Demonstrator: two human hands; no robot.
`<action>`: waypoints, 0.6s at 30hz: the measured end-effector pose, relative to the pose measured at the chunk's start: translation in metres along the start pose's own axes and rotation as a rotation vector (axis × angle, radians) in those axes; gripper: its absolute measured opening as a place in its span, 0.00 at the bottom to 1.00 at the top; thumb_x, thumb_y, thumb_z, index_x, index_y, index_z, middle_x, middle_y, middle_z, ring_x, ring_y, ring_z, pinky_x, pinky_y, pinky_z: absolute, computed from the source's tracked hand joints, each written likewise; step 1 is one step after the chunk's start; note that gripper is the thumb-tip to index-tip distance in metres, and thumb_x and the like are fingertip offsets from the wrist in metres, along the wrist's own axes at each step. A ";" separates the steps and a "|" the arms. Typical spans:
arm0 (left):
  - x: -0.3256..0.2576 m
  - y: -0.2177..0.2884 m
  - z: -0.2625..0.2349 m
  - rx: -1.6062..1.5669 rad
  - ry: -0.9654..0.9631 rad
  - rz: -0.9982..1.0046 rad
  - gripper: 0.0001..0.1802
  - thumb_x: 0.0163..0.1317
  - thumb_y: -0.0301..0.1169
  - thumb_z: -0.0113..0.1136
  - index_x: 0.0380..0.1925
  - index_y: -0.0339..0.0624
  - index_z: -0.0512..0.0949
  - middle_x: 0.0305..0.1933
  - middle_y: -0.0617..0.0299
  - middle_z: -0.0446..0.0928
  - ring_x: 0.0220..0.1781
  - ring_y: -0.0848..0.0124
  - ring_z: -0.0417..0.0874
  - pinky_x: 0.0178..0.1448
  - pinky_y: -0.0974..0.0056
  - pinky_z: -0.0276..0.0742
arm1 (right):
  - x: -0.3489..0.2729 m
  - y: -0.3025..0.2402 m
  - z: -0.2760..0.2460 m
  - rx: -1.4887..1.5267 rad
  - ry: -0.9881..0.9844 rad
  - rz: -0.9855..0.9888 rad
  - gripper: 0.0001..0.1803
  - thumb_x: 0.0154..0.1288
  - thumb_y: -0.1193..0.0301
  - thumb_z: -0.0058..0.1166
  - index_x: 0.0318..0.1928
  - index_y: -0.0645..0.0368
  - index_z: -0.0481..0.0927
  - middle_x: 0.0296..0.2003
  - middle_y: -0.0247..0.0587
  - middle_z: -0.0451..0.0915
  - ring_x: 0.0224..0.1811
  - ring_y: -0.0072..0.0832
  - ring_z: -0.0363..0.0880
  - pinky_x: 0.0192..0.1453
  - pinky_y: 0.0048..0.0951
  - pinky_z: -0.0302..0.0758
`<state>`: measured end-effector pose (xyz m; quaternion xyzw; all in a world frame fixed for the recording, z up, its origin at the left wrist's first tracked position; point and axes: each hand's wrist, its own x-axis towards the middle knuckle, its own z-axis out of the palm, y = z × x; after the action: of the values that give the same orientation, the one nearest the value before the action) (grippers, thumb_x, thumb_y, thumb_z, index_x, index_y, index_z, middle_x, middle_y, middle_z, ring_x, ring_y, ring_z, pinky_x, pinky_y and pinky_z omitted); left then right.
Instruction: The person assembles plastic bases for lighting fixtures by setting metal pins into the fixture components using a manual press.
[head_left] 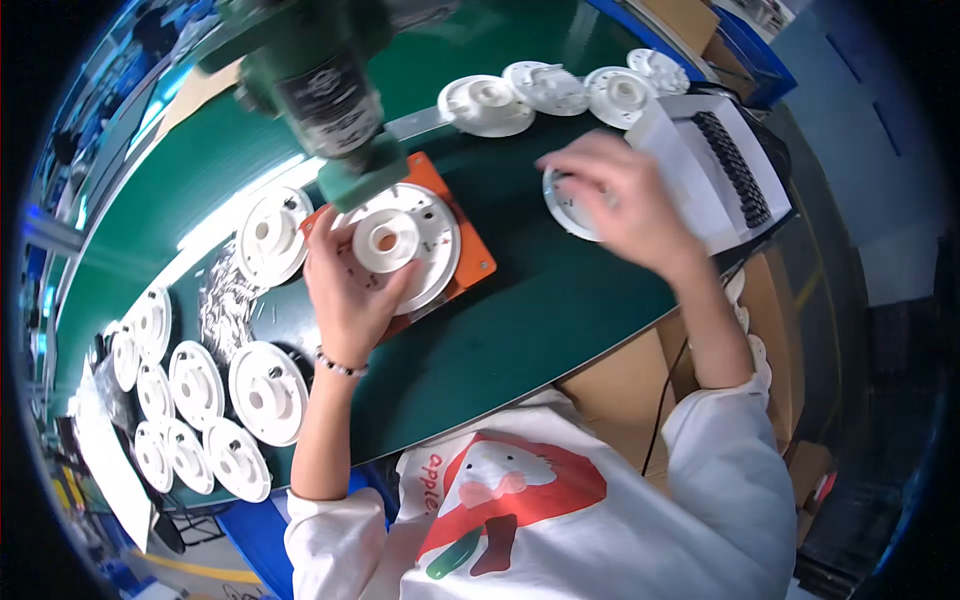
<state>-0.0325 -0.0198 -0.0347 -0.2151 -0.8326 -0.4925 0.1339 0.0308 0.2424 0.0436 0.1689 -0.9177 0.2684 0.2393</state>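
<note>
A round white plastic flanged disc with a raised hub [437, 255] rests on an orange plate [477, 262] under a green press head [362, 178]. My left hand [345, 285] grips this disc at its left, the thumb near the hub and the fingers around the far rim. Over to the right, my right hand [625, 195] is blurred, its fingers bent above a second white disc [568, 212]. That disc is partly hidden by the hand, and whether the fingers hold it cannot be made out.
Several white discs [268, 392] stand at the left beside a heap of small metal pins [228, 305]. More discs [487, 106] line the far side. A white box [690, 175] with a row of black parts [730, 165] sits at the right. Cardboard boxes [620, 385] stand below the table's edge.
</note>
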 end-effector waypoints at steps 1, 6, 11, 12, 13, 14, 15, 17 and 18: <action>0.000 0.001 -0.002 0.025 0.005 -0.003 0.45 0.33 0.32 0.73 0.53 0.34 0.60 0.38 0.52 0.74 0.42 0.60 0.75 0.48 0.59 0.69 | 0.009 -0.009 0.023 0.091 -0.037 -0.034 0.10 0.50 0.79 0.56 0.36 0.62 0.79 0.30 0.42 0.78 0.31 0.33 0.76 0.35 0.27 0.72; 0.001 0.004 0.002 -0.015 0.019 0.011 0.47 0.32 0.34 0.74 0.54 0.35 0.60 0.38 0.54 0.74 0.43 0.60 0.74 0.51 0.58 0.64 | 0.030 -0.013 0.083 0.472 0.010 0.152 0.11 0.44 0.76 0.63 0.33 0.61 0.81 0.30 0.40 0.80 0.30 0.28 0.78 0.35 0.25 0.73; 0.000 0.001 -0.001 0.019 -0.007 0.027 0.48 0.32 0.37 0.73 0.55 0.34 0.59 0.39 0.56 0.74 0.44 0.60 0.74 0.53 0.58 0.62 | 0.034 -0.007 0.102 0.350 -0.061 0.143 0.10 0.42 0.78 0.63 0.31 0.60 0.83 0.28 0.40 0.80 0.31 0.29 0.79 0.37 0.24 0.74; -0.001 0.001 -0.001 0.010 -0.006 0.034 0.48 0.32 0.38 0.73 0.55 0.35 0.59 0.39 0.56 0.74 0.44 0.61 0.74 0.54 0.58 0.61 | 0.032 -0.005 0.102 0.343 -0.077 0.127 0.11 0.42 0.78 0.64 0.32 0.60 0.83 0.29 0.41 0.80 0.32 0.29 0.79 0.38 0.24 0.74; -0.001 0.000 -0.001 0.009 0.006 0.024 0.48 0.32 0.38 0.73 0.55 0.35 0.59 0.39 0.56 0.74 0.44 0.61 0.74 0.54 0.58 0.61 | 0.032 -0.005 0.100 0.344 -0.091 0.119 0.11 0.42 0.78 0.64 0.32 0.60 0.83 0.29 0.41 0.80 0.32 0.29 0.79 0.38 0.24 0.74; -0.001 0.000 -0.002 0.026 0.007 0.046 0.48 0.33 0.38 0.73 0.55 0.35 0.59 0.38 0.56 0.74 0.44 0.61 0.74 0.55 0.57 0.60 | 0.032 -0.006 0.099 0.316 -0.101 0.122 0.11 0.42 0.78 0.63 0.32 0.60 0.83 0.30 0.41 0.80 0.32 0.30 0.79 0.38 0.25 0.74; -0.001 0.000 -0.001 0.045 0.009 0.068 0.47 0.33 0.38 0.73 0.55 0.35 0.59 0.38 0.57 0.74 0.44 0.62 0.74 0.56 0.57 0.60 | 0.032 -0.006 0.099 0.289 -0.109 0.123 0.11 0.42 0.78 0.63 0.32 0.60 0.83 0.30 0.42 0.81 0.32 0.30 0.80 0.38 0.25 0.75; 0.000 0.004 -0.001 0.035 0.008 0.049 0.47 0.33 0.37 0.73 0.55 0.36 0.59 0.38 0.57 0.74 0.43 0.62 0.75 0.57 0.56 0.58 | 0.036 -0.008 0.095 0.260 -0.179 0.147 0.11 0.43 0.77 0.62 0.32 0.59 0.83 0.31 0.41 0.80 0.34 0.31 0.78 0.40 0.25 0.74; 0.000 0.004 -0.002 0.035 0.000 0.052 0.47 0.33 0.37 0.73 0.55 0.36 0.59 0.38 0.57 0.75 0.43 0.63 0.75 0.58 0.56 0.58 | 0.039 -0.008 0.094 0.156 -0.197 0.054 0.10 0.44 0.77 0.61 0.33 0.59 0.83 0.31 0.41 0.78 0.34 0.32 0.77 0.40 0.25 0.73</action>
<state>-0.0306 -0.0199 -0.0300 -0.2341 -0.8353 -0.4742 0.1504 -0.0307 0.1746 -0.0024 0.1879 -0.9172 0.3276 0.1270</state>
